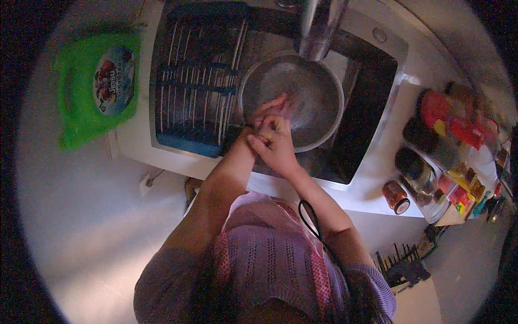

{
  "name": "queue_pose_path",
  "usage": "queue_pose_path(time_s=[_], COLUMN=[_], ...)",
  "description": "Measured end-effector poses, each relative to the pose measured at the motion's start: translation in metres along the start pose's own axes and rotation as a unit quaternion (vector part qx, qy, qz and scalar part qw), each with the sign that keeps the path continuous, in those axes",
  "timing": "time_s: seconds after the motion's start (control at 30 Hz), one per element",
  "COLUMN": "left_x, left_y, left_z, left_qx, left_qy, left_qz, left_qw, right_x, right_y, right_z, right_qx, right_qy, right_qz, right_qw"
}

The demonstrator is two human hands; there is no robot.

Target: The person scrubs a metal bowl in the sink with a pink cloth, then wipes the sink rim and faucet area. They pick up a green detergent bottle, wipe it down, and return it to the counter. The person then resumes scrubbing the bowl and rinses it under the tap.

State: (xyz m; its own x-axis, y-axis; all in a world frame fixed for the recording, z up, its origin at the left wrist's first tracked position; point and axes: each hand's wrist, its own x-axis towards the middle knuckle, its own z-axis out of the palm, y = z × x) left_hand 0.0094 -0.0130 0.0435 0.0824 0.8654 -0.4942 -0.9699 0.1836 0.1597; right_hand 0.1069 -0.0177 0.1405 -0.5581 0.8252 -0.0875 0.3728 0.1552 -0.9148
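Observation:
A large round metal basin point(319, 133) sits in the sink below a thick metal faucet point(315, 40). My left hand point(277, 109) reaches over its near left part, the fingers extended and somewhat blurred, with nothing visible in them. Across my left wrist lies my right hand point(275, 139), its fingers curled against the wrist by a thin dark band point(249, 126). Whether those fingers grip the band, the wrist or neither is unclear. Water in the basin cannot be made out for certain.
A wire dish rack point(194, 89) fills the sink's left side. Left of it lies a green plastic bag point(77, 93) with a printed label. On the right counter stand a small lidded jar point(395, 197), a larger glass jar point(417, 170) and several colourful packages point(461, 194).

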Motion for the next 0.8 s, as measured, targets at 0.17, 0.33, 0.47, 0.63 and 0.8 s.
queue_pose_path(time_s=[0.17, 0.33, 0.47, 0.63, 0.8], left_x=[0.009, 0.008, 0.017, 0.02, 0.001], left_y=[-0.003, -0.019, -0.003, 0.034, 0.0], left_z=[0.0, 0.021, 0.001, -0.04, 0.004], left_qx=[0.048, 0.077, 0.112, 0.346, 0.117], left_qy=[0.096, 0.236, 0.251, -0.044, 0.244], left_qz=[-0.041, -0.032, -0.068, 0.038, -0.062], left_qw=[0.993, 0.968, 0.959, 0.936, 0.961], right_x=[0.03, 0.067, 0.043, 0.02, 0.063], right_y=[0.065, 0.123, 0.075, 0.034, 0.095], right_z=[0.02, -0.005, -0.005, 0.03, 0.033], right_qx=[-0.081, -0.188, 0.237, 0.014, -0.018], right_qy=[0.093, 0.154, 0.111, 0.136, 0.169], right_qz=[0.109, 0.107, 0.266, 0.013, 0.228], right_qw=[0.986, 0.964, 0.928, 0.991, 0.959])
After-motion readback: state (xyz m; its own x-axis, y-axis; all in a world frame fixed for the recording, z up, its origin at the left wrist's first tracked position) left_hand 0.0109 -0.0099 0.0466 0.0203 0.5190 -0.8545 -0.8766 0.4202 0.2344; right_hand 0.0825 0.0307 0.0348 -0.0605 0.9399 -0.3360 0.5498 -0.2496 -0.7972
